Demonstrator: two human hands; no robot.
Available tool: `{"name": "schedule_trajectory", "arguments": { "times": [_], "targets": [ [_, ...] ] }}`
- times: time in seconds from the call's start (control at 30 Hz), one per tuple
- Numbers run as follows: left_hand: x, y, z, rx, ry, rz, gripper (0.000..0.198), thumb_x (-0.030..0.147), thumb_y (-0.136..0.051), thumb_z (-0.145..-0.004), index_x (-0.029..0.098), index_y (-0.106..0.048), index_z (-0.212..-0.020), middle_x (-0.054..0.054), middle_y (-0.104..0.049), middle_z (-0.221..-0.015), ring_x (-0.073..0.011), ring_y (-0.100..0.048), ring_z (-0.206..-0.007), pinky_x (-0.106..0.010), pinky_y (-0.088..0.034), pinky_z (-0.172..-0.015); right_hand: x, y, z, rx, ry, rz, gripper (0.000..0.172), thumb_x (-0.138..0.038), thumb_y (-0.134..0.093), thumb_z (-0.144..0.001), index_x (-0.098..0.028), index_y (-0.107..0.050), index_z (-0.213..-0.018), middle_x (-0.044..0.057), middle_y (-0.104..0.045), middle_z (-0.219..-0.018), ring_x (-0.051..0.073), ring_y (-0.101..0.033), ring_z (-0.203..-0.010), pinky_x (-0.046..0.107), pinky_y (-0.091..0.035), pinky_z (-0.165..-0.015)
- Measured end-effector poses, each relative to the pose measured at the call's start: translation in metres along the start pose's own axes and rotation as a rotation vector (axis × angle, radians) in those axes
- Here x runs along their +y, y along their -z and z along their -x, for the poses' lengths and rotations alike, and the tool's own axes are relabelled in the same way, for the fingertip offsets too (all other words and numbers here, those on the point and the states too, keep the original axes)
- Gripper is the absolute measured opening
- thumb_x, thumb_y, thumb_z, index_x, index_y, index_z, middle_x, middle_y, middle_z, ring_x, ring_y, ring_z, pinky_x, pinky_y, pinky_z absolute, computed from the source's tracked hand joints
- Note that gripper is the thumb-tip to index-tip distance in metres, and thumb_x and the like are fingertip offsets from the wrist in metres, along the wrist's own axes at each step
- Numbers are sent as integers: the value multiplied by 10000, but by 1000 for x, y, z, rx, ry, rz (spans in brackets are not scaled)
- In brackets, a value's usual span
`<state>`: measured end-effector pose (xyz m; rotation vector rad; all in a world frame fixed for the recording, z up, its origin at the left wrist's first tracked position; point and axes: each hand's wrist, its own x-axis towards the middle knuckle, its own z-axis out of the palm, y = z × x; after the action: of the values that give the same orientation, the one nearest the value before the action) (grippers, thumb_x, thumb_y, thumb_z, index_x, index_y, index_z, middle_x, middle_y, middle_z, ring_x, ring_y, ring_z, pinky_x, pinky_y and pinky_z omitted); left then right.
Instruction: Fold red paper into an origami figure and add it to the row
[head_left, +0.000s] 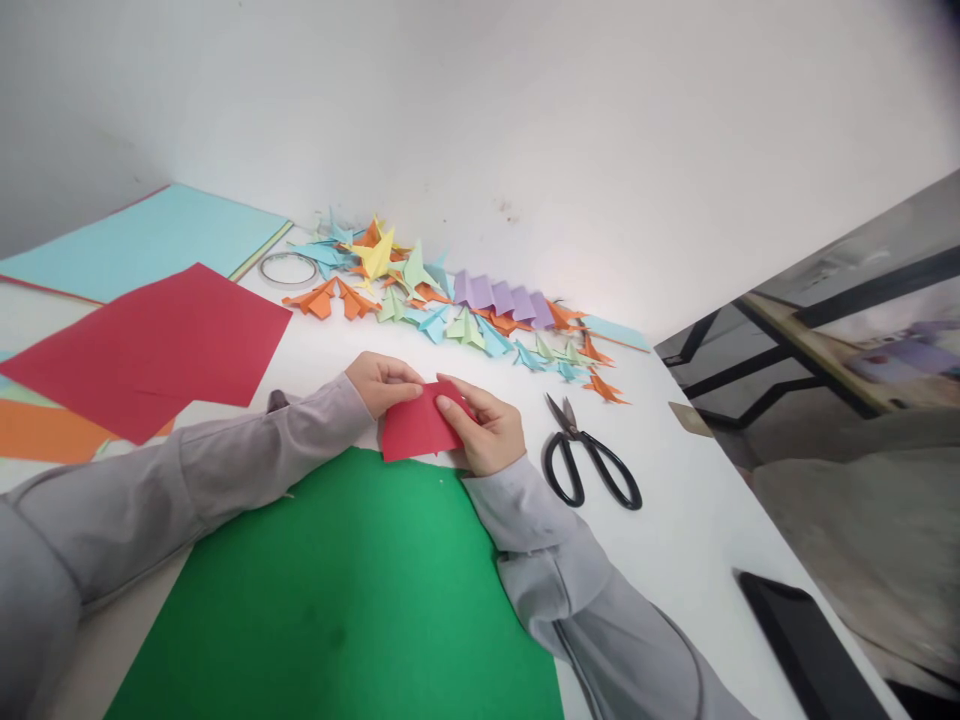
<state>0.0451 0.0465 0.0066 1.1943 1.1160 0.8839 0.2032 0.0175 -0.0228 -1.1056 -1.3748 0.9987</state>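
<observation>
A small folded red paper point(415, 428) lies at the far edge of a large green sheet point(352, 600). My left hand point(384, 381) pinches its upper left corner, fingers curled. My right hand point(484, 430) grips its right side, with the thumb pressed on the top face. Both arms wear grey sleeves. Black scissors point(591, 462) lie shut on the white table point(690, 510), just right of my right hand.
Several folded paper figures point(450, 305) in orange, yellow, green, blue and purple line the wall. A tape roll point(289, 269) sits beside them. Red point(161, 345), blue point(150, 240) and orange point(45, 432) sheets lie at left. A black flat object point(806, 645) rests near the table's right edge.
</observation>
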Motion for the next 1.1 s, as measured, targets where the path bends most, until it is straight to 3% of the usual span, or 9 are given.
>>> {"name": "schedule_trajectory", "arguments": {
  "times": [0.23, 0.37, 0.6, 1.1],
  "targets": [
    [-7, 4, -6, -45, 60, 86, 100, 163, -668, -568, 126, -664, -661, 6, -604, -477, -107, -531, -412, -199, -381, -390, -4, 2, 2, -51, 44, 26, 275, -316, -665, -686, -252, -689, -952, 18, -699, -971, 206, -634, -913, 362, -495, -839],
    [-1, 2, -4, 4, 115, 65, 41, 132, -645, -575, 125, -650, -615, 23, -563, -426, -83, -476, -355, -179, -337, -345, -6, 1, 4, 9, 47, 36, 224, -290, -676, -673, -249, -706, -891, 17, -714, -907, 199, -652, -846, 353, -518, -788],
    [0, 2, -2, -18, 120, 75, 44, 144, -621, -583, 126, -642, -616, 16, -585, -455, -112, -541, -404, -204, -416, -381, -7, 0, 3, 69, -15, -17, 269, -287, -717, -621, -228, -708, -884, 30, -720, -864, 192, -657, -778, 352, -535, -740],
    [8, 2, 4, -26, 63, 27, 38, 111, -609, -611, 120, -644, -598, 54, -519, -382, -41, -403, -330, -161, -289, -344, -7, 0, 6, 4, 116, 78, 172, -254, -646, -711, -265, -710, -871, 14, -716, -896, 185, -653, -837, 337, -515, -794]
  ]
}}
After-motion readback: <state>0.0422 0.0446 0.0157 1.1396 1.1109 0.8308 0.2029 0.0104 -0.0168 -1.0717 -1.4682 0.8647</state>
